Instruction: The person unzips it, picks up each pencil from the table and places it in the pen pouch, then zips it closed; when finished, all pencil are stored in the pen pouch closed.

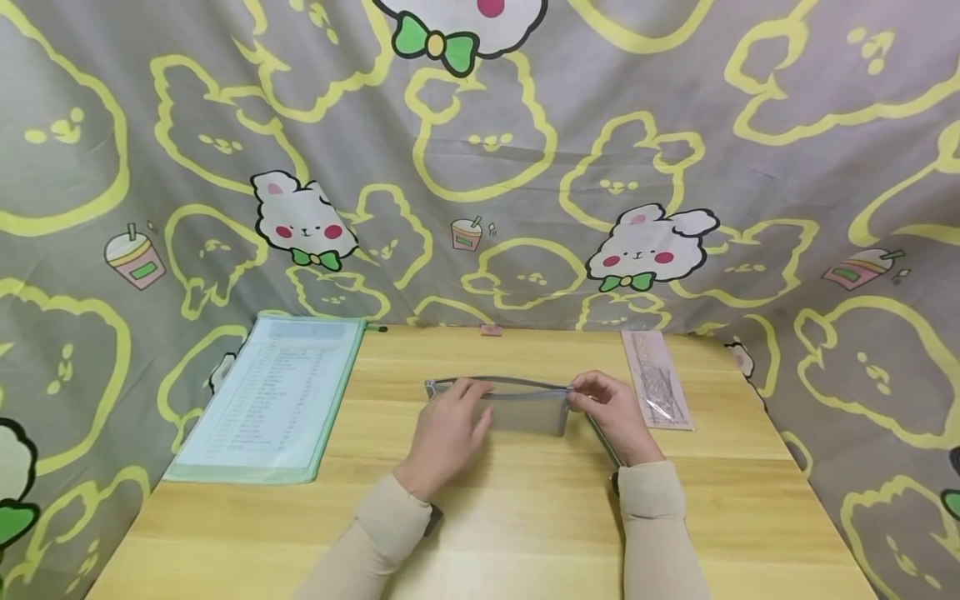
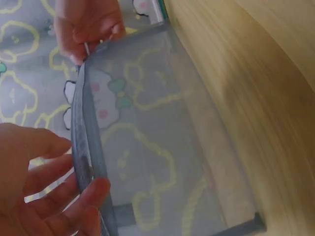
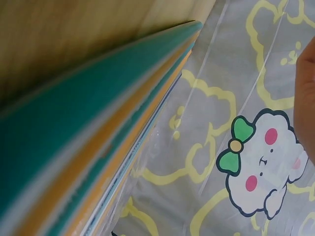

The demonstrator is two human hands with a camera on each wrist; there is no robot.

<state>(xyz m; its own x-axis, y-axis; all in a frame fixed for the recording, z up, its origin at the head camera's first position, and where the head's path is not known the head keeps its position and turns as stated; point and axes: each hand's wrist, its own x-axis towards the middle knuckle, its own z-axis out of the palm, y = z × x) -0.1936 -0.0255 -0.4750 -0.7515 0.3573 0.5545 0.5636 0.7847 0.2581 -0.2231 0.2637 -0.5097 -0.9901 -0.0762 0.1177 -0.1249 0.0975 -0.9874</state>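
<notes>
A grey see-through zipper pouch [image 1: 525,412] is held over the middle of the table, its dark zipper edge up and bowed apart from the front edge in the head view. My right hand [image 1: 611,412] pinches the pouch's top right corner by the zipper end. On the left part of the top edge, my left hand [image 1: 450,429] grips with its fingers; the left wrist view shows the fingers [image 2: 96,191] at the zipper. Close to the right wrist camera is a layered stack with green and orange edges [image 3: 98,142], seen in the head view as a thin strip beside my right hand.
A mint-edged clear folder [image 1: 318,450] with a printed sheet lies on the left of the table [image 1: 540,533]. On the right lies a pale pink flat packet [image 1: 660,383]. A small pink block [image 1: 491,331] sits at the back edge, before a patterned curtain [image 1: 517,217].
</notes>
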